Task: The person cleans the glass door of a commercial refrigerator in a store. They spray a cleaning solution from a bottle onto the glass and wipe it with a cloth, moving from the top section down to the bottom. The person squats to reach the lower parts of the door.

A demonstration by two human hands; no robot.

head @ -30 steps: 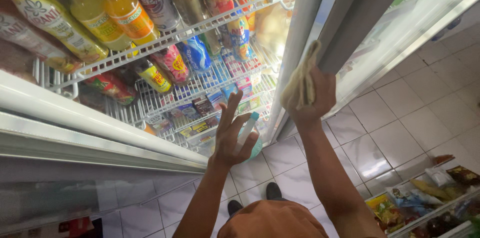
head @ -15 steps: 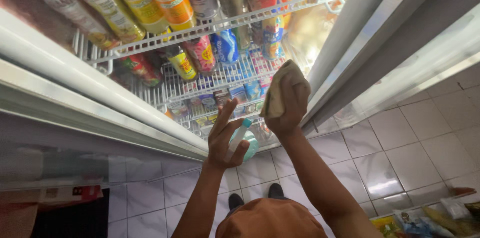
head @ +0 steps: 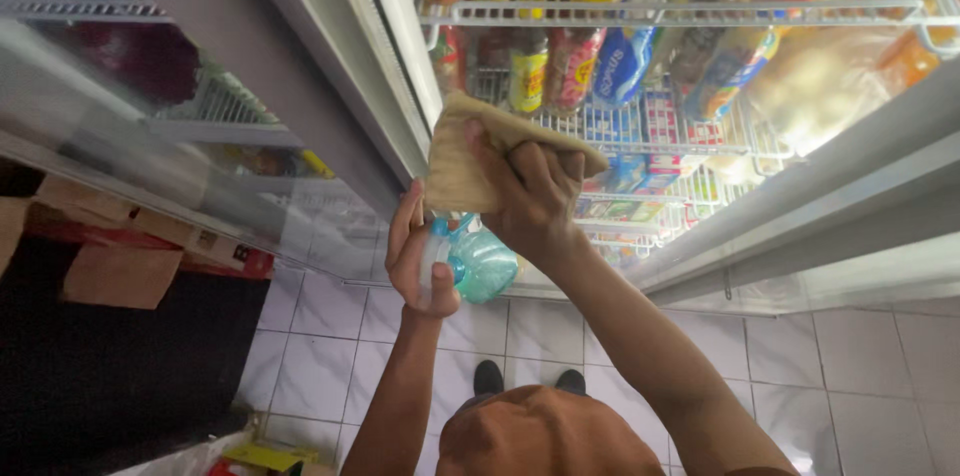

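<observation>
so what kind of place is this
Most likely a small shop or convenience store. A glass-door drinks cooler holds wire shelves packed with bottled drinks, and the right hand presses a tan cloth to it.

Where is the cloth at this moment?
In the head view, the right hand presses the tan cloth against the fridge door glass, just above the spray bottle in the left hand.

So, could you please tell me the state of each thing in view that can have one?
Fridge glass door: shut, cloth against it.
Cloth: folded, pressed flat on the glass by the right hand.
Spray bottle: tilted, gripped in the left hand.
Wire shelves: stocked with bottles.
Cardboard box: flaps open.
</observation>
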